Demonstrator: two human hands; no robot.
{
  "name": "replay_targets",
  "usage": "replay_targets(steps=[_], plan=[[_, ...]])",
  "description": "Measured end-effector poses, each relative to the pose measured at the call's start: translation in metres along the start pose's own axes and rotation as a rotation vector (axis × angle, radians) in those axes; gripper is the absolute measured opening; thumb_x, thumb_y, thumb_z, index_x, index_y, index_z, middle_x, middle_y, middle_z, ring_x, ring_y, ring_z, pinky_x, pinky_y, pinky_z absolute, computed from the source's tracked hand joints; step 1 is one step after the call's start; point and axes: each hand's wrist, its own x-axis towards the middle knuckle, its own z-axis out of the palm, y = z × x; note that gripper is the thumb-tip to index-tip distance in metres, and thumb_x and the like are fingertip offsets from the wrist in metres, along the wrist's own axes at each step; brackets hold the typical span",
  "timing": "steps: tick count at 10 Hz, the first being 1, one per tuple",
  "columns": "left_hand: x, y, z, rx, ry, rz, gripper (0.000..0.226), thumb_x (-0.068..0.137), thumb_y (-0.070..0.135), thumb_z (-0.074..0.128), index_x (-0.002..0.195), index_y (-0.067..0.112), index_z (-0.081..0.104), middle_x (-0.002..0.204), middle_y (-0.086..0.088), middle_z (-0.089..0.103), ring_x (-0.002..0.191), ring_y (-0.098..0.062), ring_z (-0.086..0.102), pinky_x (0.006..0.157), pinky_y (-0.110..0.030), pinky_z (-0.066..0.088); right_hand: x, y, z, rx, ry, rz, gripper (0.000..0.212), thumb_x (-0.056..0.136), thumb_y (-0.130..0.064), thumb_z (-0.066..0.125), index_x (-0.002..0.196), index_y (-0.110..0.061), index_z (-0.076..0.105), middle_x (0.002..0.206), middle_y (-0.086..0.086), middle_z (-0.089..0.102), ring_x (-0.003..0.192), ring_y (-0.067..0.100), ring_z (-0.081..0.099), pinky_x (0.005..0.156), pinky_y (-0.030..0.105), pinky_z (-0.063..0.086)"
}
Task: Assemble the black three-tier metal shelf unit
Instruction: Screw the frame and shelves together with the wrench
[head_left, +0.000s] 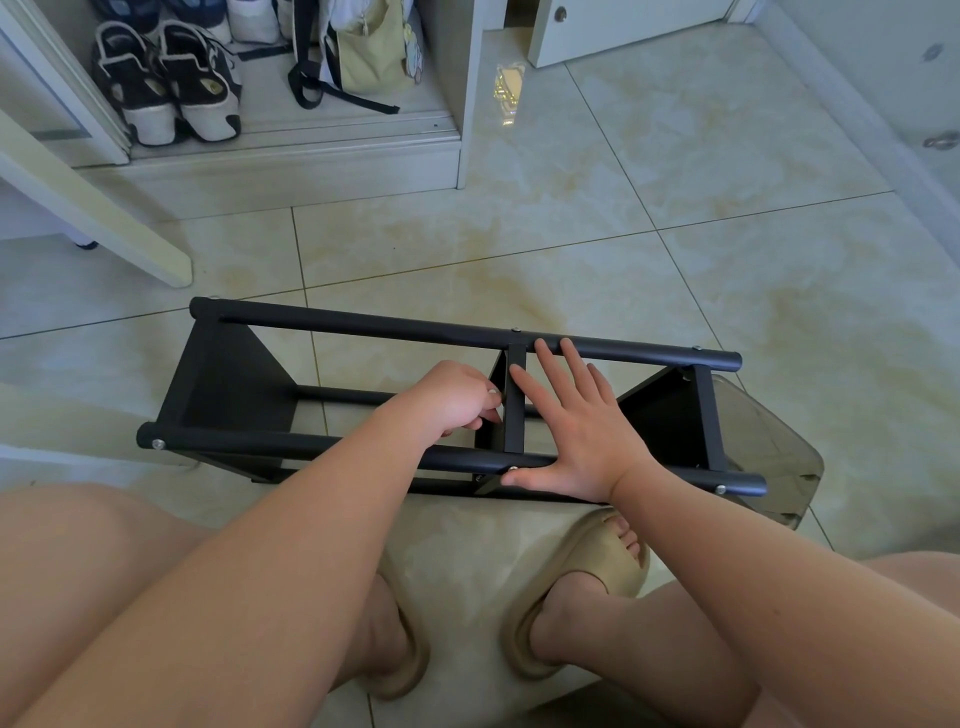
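Observation:
The black metal shelf unit (363, 327) lies on its side on the tiled floor, its round poles running left to right. Three black shelf panels stand between the poles: one at the left (228, 384), a middle one (515, 405) and one at the right (670, 415). My left hand (457, 400) reaches between the poles, its fingers curled against the left face of the middle panel; what they pinch is hidden. My right hand (576, 426) lies flat with fingers spread, across the near pole (311, 448) and up to the far pole, just right of the middle panel.
A translucent grey plastic piece (779, 447) lies under the unit's right end. My feet in tan slippers (602, 571) are just in front of the unit. A white cabinet with shoes (166, 83) and a bag (363, 47) stands behind; a white board (93, 208) leans at left.

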Motion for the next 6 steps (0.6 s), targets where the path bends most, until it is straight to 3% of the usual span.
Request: replay_targets(steps=[2, 4, 6], plan=[[-0.0002, 0.0015, 0.0022, 0.034, -0.014, -0.027, 0.023, 0.101, 0.016, 0.054, 0.119, 0.011, 0.065, 0.096, -0.004, 0.076, 0.074, -0.016, 0.055, 0.053, -0.024, 0.03, 0.0002, 0.0002, -0.0004, -0.012, -0.01, 0.0, 0.121, 0.069, -0.097, 0.036, 0.163, -0.026, 0.01, 0.169, 0.008, -0.01, 0.153, 0.033, -0.02, 0.124, 0.056, 0.001], [0.0022, -0.0001, 0.0029, -0.044, 0.017, -0.071, 0.021, 0.101, 0.021, 0.053, 0.116, 0.013, 0.065, 0.078, 0.006, 0.072, 0.074, -0.013, 0.057, 0.056, -0.024, 0.031, 0.0006, 0.0004, 0.0, -0.012, -0.007, 0.0, 0.12, 0.07, -0.097, 0.037, 0.163, -0.026, 0.009, 0.169, 0.007, -0.011, 0.153, 0.033, -0.02, 0.124, 0.056, 0.002], [0.0056, -0.0052, 0.0046, -0.084, 0.009, -0.144, 0.018, 0.098, 0.024, 0.057, 0.089, 0.013, 0.068, 0.088, 0.003, 0.076, 0.08, -0.015, 0.056, 0.056, -0.025, 0.033, 0.0003, 0.0001, 0.0, -0.015, -0.002, -0.005, 0.12, 0.069, -0.097, 0.036, 0.162, -0.026, 0.01, 0.17, 0.008, -0.009, 0.154, 0.034, -0.019, 0.124, 0.057, 0.003]])
